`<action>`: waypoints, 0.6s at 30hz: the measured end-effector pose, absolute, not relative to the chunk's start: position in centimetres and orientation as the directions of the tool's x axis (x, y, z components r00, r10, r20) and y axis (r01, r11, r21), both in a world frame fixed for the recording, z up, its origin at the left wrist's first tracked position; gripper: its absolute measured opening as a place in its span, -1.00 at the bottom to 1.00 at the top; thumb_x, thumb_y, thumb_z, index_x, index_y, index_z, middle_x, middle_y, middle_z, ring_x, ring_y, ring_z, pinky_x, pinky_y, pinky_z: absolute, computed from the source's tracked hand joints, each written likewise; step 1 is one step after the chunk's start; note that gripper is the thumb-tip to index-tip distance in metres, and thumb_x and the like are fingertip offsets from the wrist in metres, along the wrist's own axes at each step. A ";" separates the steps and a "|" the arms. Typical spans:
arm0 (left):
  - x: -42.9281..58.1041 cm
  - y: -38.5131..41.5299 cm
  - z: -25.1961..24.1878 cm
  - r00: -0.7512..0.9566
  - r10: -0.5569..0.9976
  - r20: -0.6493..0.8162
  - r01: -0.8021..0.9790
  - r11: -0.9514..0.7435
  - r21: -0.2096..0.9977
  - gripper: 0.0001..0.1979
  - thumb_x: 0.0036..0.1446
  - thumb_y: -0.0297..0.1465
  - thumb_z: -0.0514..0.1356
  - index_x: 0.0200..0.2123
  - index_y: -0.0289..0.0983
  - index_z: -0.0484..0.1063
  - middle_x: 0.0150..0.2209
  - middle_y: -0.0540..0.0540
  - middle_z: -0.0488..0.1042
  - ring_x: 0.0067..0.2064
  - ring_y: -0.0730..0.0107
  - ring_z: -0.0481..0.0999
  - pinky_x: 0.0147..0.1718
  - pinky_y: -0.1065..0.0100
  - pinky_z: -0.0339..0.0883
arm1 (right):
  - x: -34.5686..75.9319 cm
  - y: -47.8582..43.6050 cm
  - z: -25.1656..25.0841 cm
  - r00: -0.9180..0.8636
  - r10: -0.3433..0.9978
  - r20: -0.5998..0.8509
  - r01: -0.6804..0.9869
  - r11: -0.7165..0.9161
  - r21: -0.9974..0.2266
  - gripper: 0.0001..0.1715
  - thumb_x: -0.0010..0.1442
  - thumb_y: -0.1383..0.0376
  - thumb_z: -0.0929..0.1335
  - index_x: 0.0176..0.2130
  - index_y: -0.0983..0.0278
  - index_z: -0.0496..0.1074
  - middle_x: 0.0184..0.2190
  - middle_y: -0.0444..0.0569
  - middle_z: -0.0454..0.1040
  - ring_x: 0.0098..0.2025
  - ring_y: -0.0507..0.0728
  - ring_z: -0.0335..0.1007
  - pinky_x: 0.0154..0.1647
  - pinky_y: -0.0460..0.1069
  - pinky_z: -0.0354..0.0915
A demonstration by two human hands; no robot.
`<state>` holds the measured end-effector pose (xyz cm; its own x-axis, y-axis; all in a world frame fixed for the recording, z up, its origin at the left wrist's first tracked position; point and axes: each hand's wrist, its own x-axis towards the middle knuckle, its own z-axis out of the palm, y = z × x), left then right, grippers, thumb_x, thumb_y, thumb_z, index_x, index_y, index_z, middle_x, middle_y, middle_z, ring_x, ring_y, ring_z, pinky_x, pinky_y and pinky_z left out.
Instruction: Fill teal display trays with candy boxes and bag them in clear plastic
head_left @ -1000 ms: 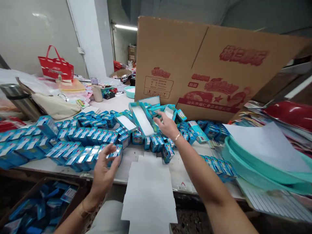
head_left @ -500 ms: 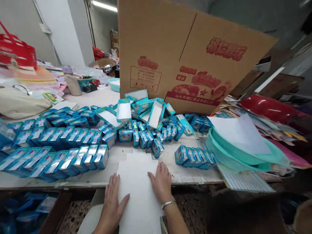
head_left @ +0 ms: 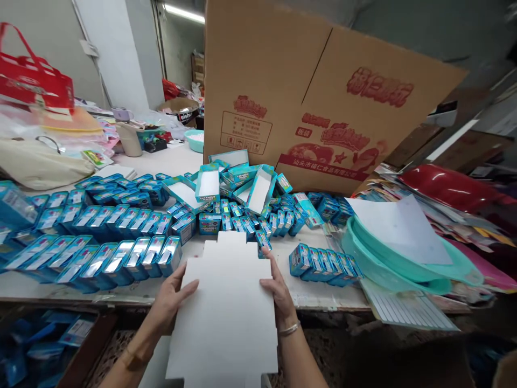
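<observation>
A white die-cut cardboard sheet point(head_left: 226, 312) is held between my two hands at the front edge of the table. My left hand point(head_left: 174, 296) grips its left side, thumb on top and fingers underneath. On the right side my right hand point(head_left: 279, 288) does the same, with one fingertip reaching past the edge beside a small blue box point(head_left: 264, 241). Behind the sheet lies a pile of small blue boxes and several open blue trays with white insides, one such tray point(head_left: 207, 183) on top.
Rows of blue boxes point(head_left: 121, 264) stand on the left, and a shorter row point(head_left: 323, 263) on the right. A large brown carton point(head_left: 278, 64) rises behind. Turquoise basins point(head_left: 388, 258) with paper on them sit at the right edge. A lower container of blue pieces point(head_left: 76, 366) is at bottom left.
My hands lay flat at the sheet's sides; now they grip its edges and have lifted it toward me, so it looks larger. The view has shifted slightly.
</observation>
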<state>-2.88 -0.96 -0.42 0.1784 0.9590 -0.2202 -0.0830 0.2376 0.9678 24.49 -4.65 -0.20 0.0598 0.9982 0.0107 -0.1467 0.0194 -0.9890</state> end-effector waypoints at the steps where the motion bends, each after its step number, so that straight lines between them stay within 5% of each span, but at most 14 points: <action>1: -2.7 -0.2 0.3 0.263 0.925 -0.273 -0.141 0.317 0.938 -0.06 -0.01 -0.05 0.31 0.37 -0.21 0.03 0.20 -0.31 0.41 0.06 -0.13 0.54 -0.02 0.00 0.47 | 24.3 -4.3 -0.1 0.045 0.999 0.005 -0.155 0.012 -0.988 -0.12 0.05 0.30 0.23 0.34 0.15 -0.03 0.16 0.05 0.42 0.00 0.27 0.51 -0.09 0.16 0.43; 4: -1.3 1.5 1.0 0.397 0.877 -0.269 -0.257 0.388 0.885 -0.17 0.13 0.00 0.12 0.39 -0.13 -0.03 0.14 -0.26 0.48 -0.08 -0.07 0.62 -0.15 -0.01 0.51 | 23.5 -3.1 -0.6 0.093 0.996 0.005 -0.155 0.020 -0.988 -0.12 0.11 0.31 0.13 0.39 0.17 -0.13 0.22 0.06 0.37 0.11 0.28 0.45 -0.01 0.24 0.41; 8: 0.6 2.8 -0.5 0.457 0.878 -0.140 -0.418 0.351 0.838 -0.24 0.21 0.00 -0.04 0.41 0.04 -0.22 0.29 -0.14 0.32 0.10 0.00 0.53 0.03 -0.07 0.40 | 22.9 -1.5 -1.7 0.198 0.973 0.116 -0.073 0.132 -0.988 -0.26 0.21 0.33 0.03 0.36 0.17 -0.12 0.34 0.14 0.18 0.26 0.29 0.30 0.03 0.29 0.38; 12: 0.9 2.9 -1.0 0.388 0.911 -0.138 -0.457 0.320 0.830 -0.30 0.23 -0.04 -0.03 0.40 0.01 -0.10 0.30 -0.14 0.30 0.14 0.02 0.49 0.08 -0.05 0.35 | 22.5 -0.3 -2.5 0.169 0.981 0.091 0.123 0.071 -0.990 -0.37 0.28 0.35 -0.05 0.31 0.22 -0.08 0.21 0.24 0.32 0.23 0.26 0.33 0.01 0.26 0.38; 18: 2.5 3.2 0.7 0.255 0.966 -0.038 0.023 0.034 0.999 -0.52 0.20 -0.12 0.06 0.04 -0.27 0.44 -0.08 -0.20 0.57 0.18 0.01 0.38 0.25 0.01 0.10 | 21.8 0.8 -3.3 0.188 0.981 0.045 0.085 0.030 -0.996 -0.52 0.26 0.27 0.06 0.15 0.22 0.13 -0.13 0.11 0.47 0.11 0.23 0.40 0.07 0.16 0.34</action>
<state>2.49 3.18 0.69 0.2551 0.9662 -0.0385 0.0228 0.0338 0.9992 21.77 0.78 -3.32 0.1878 0.9812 0.0454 0.0845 0.0299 -0.9960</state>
